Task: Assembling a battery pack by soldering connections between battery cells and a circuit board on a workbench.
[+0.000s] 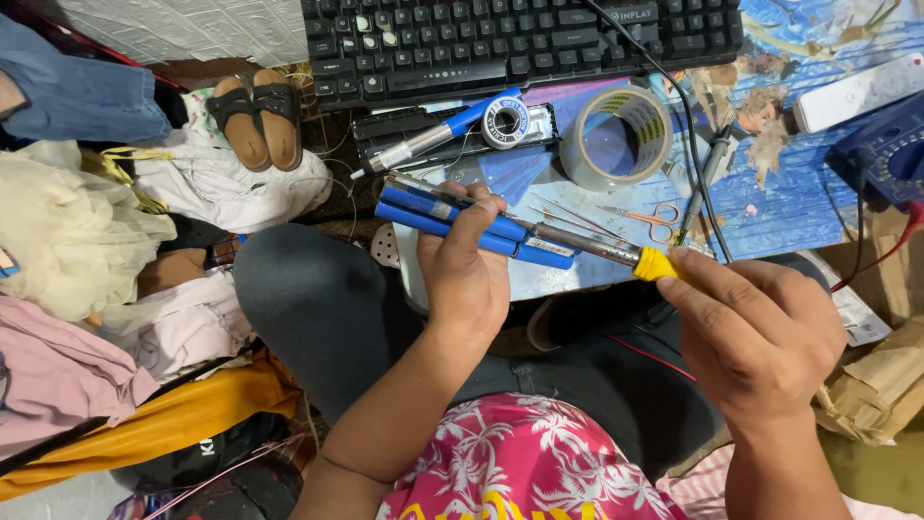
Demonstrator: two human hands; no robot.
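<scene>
Blue-handled soldering iron with metal shaft and yellow end cap (539,238): held level just below the clear roll of packing tape (616,138), above the lap. Left hand (466,265): fingers curled tight round the blue handle. Right hand (756,332): fingertips pinching the yellow cap. Small pink-handled scissors (656,220): below-right of tape. Solder spool (506,120): left of tape. Black keyboard (520,39): above tape.

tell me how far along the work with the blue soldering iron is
Done: the blue-handled soldering iron is off the table, gripped in the left hand. In hand: the right hand pinches the yellow collar on its metal shaft. Left: the silver solder spool lies untouched beside the black keyboard.
</scene>
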